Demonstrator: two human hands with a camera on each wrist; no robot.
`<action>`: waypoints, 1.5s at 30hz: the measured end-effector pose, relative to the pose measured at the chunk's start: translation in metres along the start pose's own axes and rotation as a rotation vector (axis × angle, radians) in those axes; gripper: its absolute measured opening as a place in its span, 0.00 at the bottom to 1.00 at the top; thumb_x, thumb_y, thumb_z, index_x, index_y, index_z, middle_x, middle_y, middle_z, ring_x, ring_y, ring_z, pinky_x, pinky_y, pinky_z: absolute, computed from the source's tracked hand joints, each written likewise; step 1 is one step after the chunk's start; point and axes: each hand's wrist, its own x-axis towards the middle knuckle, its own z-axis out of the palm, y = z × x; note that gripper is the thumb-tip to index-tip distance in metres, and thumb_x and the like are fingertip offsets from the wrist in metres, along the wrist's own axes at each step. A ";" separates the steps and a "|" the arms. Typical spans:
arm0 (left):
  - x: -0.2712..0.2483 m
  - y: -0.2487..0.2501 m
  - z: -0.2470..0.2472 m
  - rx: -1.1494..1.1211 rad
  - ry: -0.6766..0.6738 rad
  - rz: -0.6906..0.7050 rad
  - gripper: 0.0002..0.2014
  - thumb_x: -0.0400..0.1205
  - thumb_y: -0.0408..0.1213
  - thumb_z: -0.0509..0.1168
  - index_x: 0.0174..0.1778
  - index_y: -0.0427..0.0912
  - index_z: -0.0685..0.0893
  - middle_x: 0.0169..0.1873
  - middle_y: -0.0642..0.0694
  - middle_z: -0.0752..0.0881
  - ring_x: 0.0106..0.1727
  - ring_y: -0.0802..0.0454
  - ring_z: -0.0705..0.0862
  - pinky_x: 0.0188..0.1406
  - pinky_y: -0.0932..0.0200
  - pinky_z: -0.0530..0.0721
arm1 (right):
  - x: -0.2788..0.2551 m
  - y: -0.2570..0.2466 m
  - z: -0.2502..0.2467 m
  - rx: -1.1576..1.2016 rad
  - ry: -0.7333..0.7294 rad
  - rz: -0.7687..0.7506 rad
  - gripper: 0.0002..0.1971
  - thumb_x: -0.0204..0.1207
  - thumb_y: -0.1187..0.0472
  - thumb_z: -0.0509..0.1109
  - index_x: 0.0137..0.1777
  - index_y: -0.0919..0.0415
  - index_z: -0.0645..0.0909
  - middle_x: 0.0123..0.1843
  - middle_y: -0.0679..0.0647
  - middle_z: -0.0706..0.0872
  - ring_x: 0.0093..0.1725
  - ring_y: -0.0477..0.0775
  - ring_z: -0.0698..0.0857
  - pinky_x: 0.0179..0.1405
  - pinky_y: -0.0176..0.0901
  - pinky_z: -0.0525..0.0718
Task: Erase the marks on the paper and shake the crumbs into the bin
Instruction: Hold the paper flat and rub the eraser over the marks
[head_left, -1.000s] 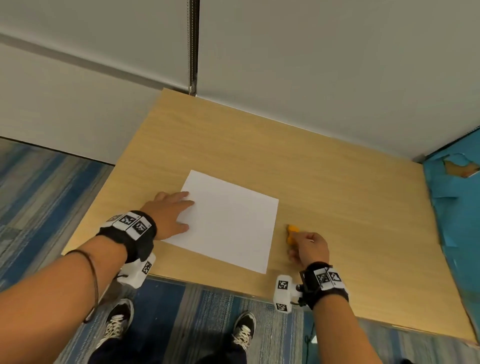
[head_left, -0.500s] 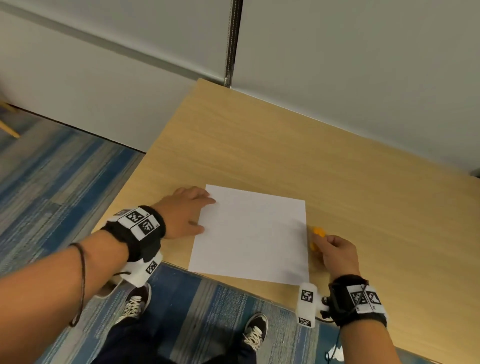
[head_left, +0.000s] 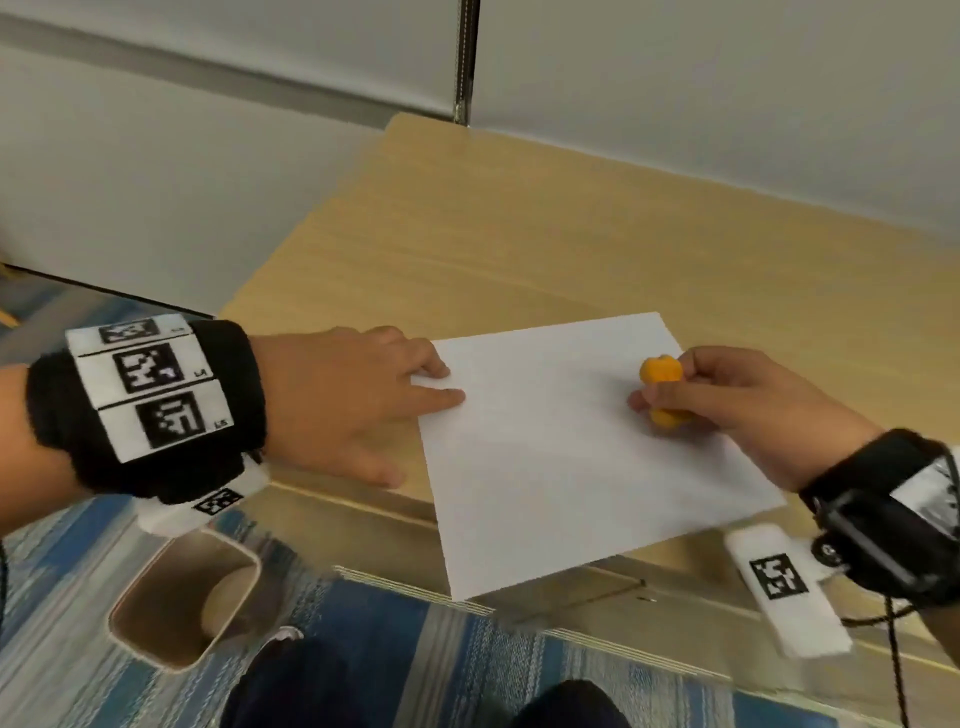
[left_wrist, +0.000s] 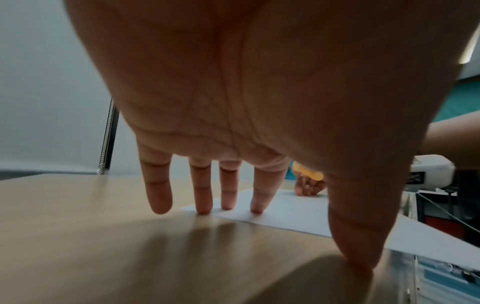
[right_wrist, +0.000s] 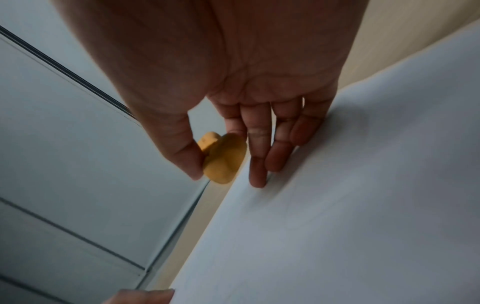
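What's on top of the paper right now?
On the paper: the left hand fingertips pressing its left edge, and the right hand holding the orange eraser over it. Marks or crumbs are too faint to make out; the hand hides the eraser's contact.

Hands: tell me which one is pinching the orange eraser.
The right hand pinches the small orange eraser between thumb and fingers over the white paper sheet; the left hand presses flat fingers on its edge.

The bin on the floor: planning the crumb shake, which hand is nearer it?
Left. The left hand is above the bin; the right hand is across the paper.
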 end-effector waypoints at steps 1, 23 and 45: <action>-0.005 0.007 0.007 0.022 0.027 -0.001 0.46 0.72 0.76 0.42 0.86 0.62 0.43 0.82 0.51 0.51 0.78 0.49 0.59 0.74 0.48 0.71 | -0.005 -0.003 0.002 -0.039 0.002 -0.020 0.30 0.62 0.53 0.86 0.53 0.78 0.82 0.55 0.71 0.91 0.59 0.71 0.89 0.68 0.63 0.84; 0.026 0.017 -0.030 -0.217 0.007 -0.087 0.36 0.84 0.59 0.61 0.87 0.60 0.53 0.88 0.51 0.48 0.87 0.45 0.50 0.83 0.46 0.47 | -0.001 -0.017 0.053 -0.250 -0.016 -0.086 0.28 0.50 0.44 0.80 0.46 0.62 0.83 0.42 0.62 0.92 0.49 0.69 0.93 0.64 0.67 0.87; 0.054 0.010 -0.020 -0.166 -0.175 -0.086 0.52 0.75 0.72 0.61 0.82 0.66 0.29 0.82 0.57 0.24 0.83 0.43 0.25 0.77 0.26 0.36 | 0.023 -0.051 0.103 -0.705 -0.161 -0.222 0.14 0.77 0.48 0.76 0.54 0.55 0.81 0.34 0.47 0.88 0.34 0.47 0.85 0.38 0.40 0.78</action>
